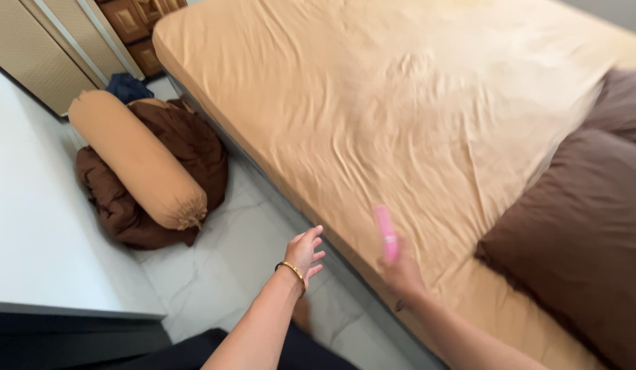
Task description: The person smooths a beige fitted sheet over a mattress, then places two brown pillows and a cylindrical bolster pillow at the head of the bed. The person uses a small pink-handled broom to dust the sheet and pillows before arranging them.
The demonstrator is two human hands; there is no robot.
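Both forearms are bare, with no sleeves showing anywhere along them. The left hand point(303, 252) has a thin gold bangle point(291, 270) round its wrist, a plain narrow band with a darker edge, sitting just behind the hand. The right hand point(400, 270) is blurred, so its fingers cannot be made out clearly. Just behind the right hand, on the inner side of the wrist, lies a small dark mark point(399, 305), perhaps a tattoo; its shape is too small to tell. Below the bangle, at the bottom edge, dark cloth point(215, 349) shows, black or navy, likely clothing on the lap.
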